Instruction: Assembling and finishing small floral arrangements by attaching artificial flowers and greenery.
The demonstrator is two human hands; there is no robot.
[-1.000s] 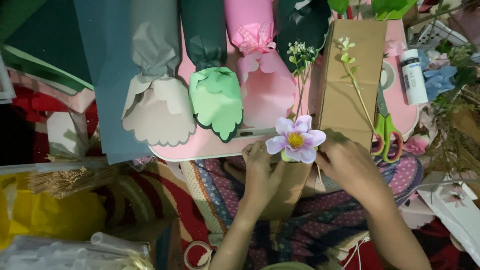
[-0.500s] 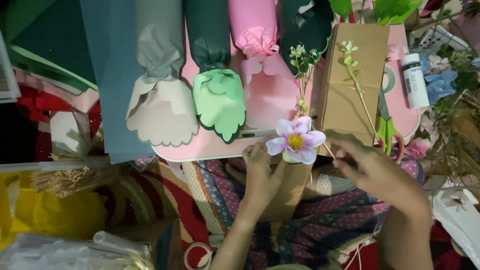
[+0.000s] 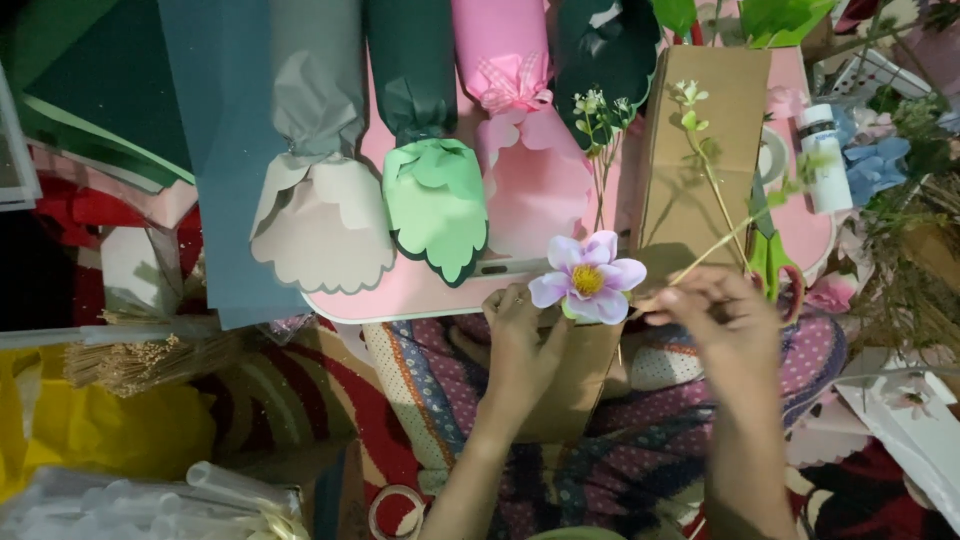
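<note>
The flower (image 3: 588,278), pale purple with a yellow centre, sat face-up at the top of the brown wrap (image 3: 580,385), just off the near edge of the pink table (image 3: 400,295). You kept it turned toward you, probably so you could judge how it sat in the wrap. Your left hand (image 3: 520,345) was closed around the wrap's left edge just under the bloom, steadying paper and flower together. Your right hand (image 3: 725,325) had its fingers pinched shut on a thin pale stem (image 3: 715,250) that slanted up to the right; holding it near the lower end let the sprig swing in beside the flower.

Behind it, a cardboard sheet (image 3: 700,140) lay on the table with a green sprig (image 3: 700,150) on it, and green-handled scissors (image 3: 772,262) rested at its right, within easy reach. 4 finished wraps lay side by side across the table: cream (image 3: 320,215), green (image 3: 435,205), pink (image 3: 525,150) and dark green (image 3: 600,60). A white bottle (image 3: 825,160) stood to the far right.
</note>
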